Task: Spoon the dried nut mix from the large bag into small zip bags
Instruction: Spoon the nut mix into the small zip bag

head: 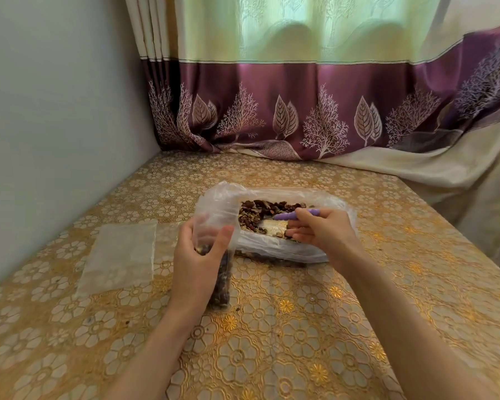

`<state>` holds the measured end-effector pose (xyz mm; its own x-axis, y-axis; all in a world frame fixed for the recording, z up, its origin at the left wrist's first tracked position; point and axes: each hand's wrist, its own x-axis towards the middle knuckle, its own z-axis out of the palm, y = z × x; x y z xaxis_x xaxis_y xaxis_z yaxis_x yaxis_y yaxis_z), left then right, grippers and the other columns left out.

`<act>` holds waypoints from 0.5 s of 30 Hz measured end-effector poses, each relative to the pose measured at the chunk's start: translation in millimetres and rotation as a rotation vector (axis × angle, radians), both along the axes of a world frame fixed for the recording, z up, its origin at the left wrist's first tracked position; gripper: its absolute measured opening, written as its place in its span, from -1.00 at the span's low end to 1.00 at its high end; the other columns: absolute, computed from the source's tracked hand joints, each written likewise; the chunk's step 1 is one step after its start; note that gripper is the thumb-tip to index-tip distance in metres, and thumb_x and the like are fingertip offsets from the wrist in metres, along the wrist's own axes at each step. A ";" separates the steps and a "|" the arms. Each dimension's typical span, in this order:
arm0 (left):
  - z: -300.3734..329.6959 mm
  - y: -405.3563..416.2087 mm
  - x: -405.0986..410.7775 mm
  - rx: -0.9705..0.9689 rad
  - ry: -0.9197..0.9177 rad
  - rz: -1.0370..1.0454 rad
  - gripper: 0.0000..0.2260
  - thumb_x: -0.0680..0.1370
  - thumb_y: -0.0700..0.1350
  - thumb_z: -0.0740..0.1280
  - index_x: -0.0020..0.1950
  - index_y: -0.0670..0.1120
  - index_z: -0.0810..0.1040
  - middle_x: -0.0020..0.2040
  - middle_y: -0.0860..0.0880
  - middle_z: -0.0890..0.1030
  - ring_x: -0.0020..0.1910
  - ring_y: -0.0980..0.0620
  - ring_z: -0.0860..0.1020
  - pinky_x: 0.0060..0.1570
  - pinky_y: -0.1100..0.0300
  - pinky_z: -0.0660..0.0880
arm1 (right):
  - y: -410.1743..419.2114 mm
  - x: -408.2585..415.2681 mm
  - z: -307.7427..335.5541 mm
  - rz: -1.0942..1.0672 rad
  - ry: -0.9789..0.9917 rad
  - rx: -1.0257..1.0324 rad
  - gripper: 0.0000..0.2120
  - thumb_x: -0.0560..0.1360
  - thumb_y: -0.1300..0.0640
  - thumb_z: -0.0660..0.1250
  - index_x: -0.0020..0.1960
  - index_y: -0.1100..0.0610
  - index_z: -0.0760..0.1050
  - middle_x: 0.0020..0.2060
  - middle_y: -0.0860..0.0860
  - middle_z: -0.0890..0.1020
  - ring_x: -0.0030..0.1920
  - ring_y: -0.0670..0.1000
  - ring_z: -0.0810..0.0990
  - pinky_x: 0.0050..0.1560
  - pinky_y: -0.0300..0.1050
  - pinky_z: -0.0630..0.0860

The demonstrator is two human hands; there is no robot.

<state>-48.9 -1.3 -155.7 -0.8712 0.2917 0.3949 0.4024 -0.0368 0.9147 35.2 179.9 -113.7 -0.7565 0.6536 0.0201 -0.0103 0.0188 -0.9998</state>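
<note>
Clear plastic is noted throughout: a large bag (277,249) of dried nut mix (260,213) is laid on its side at the middle of the table (300,327), its mouth rolled open and turned upward so that the brown and tan pieces are exposed. A small zip bag (218,226) is held upright just beside the large bag's left end, its open top raised against that bag and its lower part, partly filled with nut mix, reaching down to the tabletop. The left hand (197,264) is curled round this small bag, with the thumb pressed on the near face and the fingers seen through the plastic behind. The right hand (321,230) is held over the large bag's opening and is closed on the purple handle of a spoon (293,216); the spoon's bowl is lowered into the nut mix, and the fingers are extended beneath the handle. A flat stack of empty zip bags (119,255) is laid on the table to the left, apart from both hands. The table is covered with a gold floral cloth, and a purple-banded curtain (300,105) is hung behind it.
</note>
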 end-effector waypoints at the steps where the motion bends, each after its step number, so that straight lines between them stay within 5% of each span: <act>1: 0.0 0.1 0.0 0.000 -0.002 -0.001 -0.56 0.38 0.23 0.33 0.19 0.14 0.34 -0.14 0.44 0.53 -0.14 0.46 0.50 -0.28 0.60 0.37 | 0.1 0.2 -0.3 0.007 0.004 -0.022 -0.77 0.56 0.21 0.27 -0.17 0.21 0.67 -0.11 0.19 0.70 -0.22 0.02 0.67 -0.24 -0.27 0.61; 15: 0.9 0.4 0.8 0.022 -0.039 -0.013 -0.58 0.36 0.22 0.34 0.16 0.17 0.36 -0.17 0.40 0.56 -0.18 0.39 0.54 -0.31 0.54 0.42 | 3.6 5.1 8.8 -0.101 0.081 -0.362 -0.77 0.57 0.33 0.18 -0.18 0.35 0.55 -0.19 0.19 0.71 -0.29 0.00 0.64 -0.38 -0.33 0.57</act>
